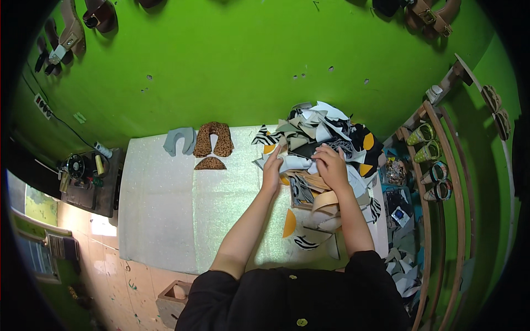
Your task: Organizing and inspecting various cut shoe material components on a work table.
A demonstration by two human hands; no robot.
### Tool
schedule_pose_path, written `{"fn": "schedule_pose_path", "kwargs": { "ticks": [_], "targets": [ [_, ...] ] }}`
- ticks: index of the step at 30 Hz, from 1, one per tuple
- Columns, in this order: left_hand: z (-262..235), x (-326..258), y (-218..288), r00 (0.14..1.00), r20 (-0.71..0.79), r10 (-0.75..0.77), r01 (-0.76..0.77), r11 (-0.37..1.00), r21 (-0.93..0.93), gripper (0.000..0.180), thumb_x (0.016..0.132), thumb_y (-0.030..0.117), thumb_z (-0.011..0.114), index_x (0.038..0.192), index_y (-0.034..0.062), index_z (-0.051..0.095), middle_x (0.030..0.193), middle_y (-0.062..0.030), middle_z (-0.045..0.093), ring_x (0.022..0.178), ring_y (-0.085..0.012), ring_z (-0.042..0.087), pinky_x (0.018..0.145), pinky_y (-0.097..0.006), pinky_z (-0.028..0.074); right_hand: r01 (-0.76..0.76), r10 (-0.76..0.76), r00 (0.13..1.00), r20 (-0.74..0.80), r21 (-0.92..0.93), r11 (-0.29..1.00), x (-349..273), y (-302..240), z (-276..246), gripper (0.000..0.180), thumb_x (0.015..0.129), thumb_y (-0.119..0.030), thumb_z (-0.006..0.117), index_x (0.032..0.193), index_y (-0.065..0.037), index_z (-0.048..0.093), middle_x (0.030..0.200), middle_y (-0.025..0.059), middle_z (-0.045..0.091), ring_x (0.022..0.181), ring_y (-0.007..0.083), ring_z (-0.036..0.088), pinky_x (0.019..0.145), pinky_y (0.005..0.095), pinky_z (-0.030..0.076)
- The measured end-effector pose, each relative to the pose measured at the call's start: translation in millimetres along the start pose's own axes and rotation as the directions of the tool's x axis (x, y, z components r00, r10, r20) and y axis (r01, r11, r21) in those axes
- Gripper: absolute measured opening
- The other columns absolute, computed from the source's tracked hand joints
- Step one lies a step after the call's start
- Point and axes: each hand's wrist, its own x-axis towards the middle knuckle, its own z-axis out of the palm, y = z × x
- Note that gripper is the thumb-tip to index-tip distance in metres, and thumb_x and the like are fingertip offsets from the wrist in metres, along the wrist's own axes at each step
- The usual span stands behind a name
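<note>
Zebra-striped, white, black and orange offcuts form a heap of cut pieces [323,135] at the far right of the pale work table [165,209], and both hands are in it. Left hand [272,168]: fingers extended upward, pinching the lower edge of a small pale piece [282,148] at the heap's left fringe; the piece stands roughly upright, its long axis running away from the person. Right hand [331,165]: curled palm-down on top of the heap, fingers closed over white scraps; exactly which scrap it grips cannot be told. The two hands are near each other, the left nearer the heap's open left edge, the right nearer its centre.

Below the hands, a tan strap-like strip [326,199] and more loose pieces, one orange half-round [289,223] and a striped scrap [305,241], trail toward the person along the table's right side.

Open room lies to the left: the table surface from the heap across to its left edge carries only a leopard-print collar-shaped piece [213,139], a smaller matching piece [210,164] just below it, and a grey piece [180,140] beside them, all near the far edge. To the right the heap reaches the table edge, with curved wooden rack rails [441,182] holding shoes [428,142] close by. Green wall [232,66] behind.
</note>
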Motion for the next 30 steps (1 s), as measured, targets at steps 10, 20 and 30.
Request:
{"fn": "schedule_pose_path", "kwargs": {
  "ticks": [10,20,30],
  "targets": [
    [70.7,-46.8,-46.7,0.938,0.152,0.311,-0.33,0.672,0.663,0.055,0.091,0.011,0.039,0.138,-0.0093,0.02,0.141,-0.0347,0.022,0.133,-0.0475,0.02,0.111,-0.043,0.017,-0.197,0.206,0.978,-0.006,0.27,0.943,-6.7,-4.6,-12.5,0.022,0.079,-0.016,0.059,0.098,-0.005,0.058,0.125,0.0153,0.052,0.124,0.0338,0.043,0.105,0.0544,0.018],
    [64.5,-69.3,-36.1,0.973,0.231,0.007,-0.172,0.69,0.703,0.076,0.08,0.011,0.047,0.141,-0.0079,0.007,0.146,-0.0293,0.014,0.138,-0.0386,0.012,0.109,-0.053,0.006,-0.273,0.266,0.962,-0.063,-0.212,0.938,-15.2,3.6,12.2,0.031,0.077,-0.013,0.055,0.107,-0.015,0.062,0.136,0.0106,0.044,0.128,0.0297,0.039,0.103,0.0641,0.012],
    [-11.9,20.6,-11.2,0.921,0.033,0.388,-0.259,0.547,0.796,0.041,0.086,0.018,0.05,0.126,0.0089,0.048,0.133,-0.0129,0.044,0.127,-0.0299,0.034,0.097,-0.064,0.012,-0.063,0.06,0.97,-0.236,-0.004,0.998,-28.6,18.0,26.1,0.05,0.078,-0.003,0.052,0.127,-0.011,0.048,0.125,0.0097,0.054,0.121,0.0285,0.047,0.106,0.0597,0.011]
  ]
}}
